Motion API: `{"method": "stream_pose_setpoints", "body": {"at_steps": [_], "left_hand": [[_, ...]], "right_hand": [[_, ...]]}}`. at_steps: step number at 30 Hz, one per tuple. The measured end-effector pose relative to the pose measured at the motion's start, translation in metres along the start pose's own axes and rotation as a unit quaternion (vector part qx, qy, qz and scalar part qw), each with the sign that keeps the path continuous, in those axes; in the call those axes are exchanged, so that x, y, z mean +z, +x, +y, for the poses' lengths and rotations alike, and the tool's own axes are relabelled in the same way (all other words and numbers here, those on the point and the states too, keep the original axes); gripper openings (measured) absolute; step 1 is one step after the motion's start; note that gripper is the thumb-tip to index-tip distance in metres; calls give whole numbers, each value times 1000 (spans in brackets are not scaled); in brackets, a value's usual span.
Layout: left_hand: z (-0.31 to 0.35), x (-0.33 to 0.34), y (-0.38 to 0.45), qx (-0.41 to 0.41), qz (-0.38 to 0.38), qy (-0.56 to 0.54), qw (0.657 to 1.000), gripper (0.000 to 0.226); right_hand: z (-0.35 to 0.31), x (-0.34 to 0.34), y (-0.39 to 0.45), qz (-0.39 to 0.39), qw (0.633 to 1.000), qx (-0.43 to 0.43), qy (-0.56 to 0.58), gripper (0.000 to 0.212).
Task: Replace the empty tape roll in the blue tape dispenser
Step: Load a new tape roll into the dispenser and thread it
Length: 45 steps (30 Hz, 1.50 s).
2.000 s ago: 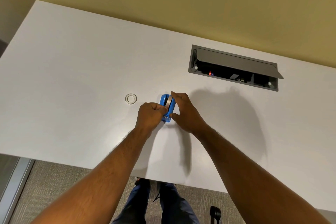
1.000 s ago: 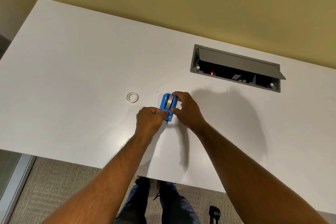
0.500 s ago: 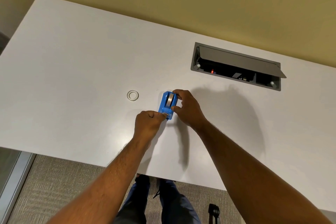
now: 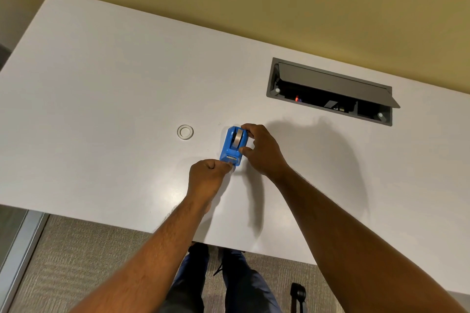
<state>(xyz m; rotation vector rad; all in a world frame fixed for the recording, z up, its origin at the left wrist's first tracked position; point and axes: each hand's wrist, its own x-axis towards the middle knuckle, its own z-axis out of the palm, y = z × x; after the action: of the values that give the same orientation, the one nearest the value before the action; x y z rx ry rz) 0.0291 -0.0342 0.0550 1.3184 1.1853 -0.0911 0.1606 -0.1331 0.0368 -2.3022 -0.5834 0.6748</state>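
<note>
The blue tape dispenser point(image 4: 233, 146) stands on the white desk point(image 4: 101, 109) with a grey tape roll point(image 4: 238, 138) seated in its slot. My right hand point(image 4: 262, 151) grips the dispenser's right side between thumb and fingers. My left hand point(image 4: 207, 179) is closed in a pinch at the dispenser's near end, by the metal cutter; the tape end between its fingers is too thin to make out. A small clear empty tape core point(image 4: 185, 132) lies flat on the desk to the left of the dispenser.
A grey cable hatch point(image 4: 330, 91) with its lid tilted open is set into the desk at the back right. The desk's near edge runs just below my forearms, with my legs and carpet beneath. A yellow wall rises behind the desk.
My left hand has slid from the dispenser's left side down toward its near cutter end. My right hand has kept its hold on the dispenser, which has barely shifted.
</note>
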Motion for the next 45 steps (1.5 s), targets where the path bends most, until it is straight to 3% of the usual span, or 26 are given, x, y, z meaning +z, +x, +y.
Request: {"method": "stream_pose_setpoints", "body": {"at_steps": [31,45], "left_hand": [[-9,16,20,34,37,83,995,21],[-32,9,25,144,88,150,974,37]], "right_hand": [[0,-1,-1,-3,1000,4,-14,57],[0,-2,0,-3,1000,-3,-23,57]]}}
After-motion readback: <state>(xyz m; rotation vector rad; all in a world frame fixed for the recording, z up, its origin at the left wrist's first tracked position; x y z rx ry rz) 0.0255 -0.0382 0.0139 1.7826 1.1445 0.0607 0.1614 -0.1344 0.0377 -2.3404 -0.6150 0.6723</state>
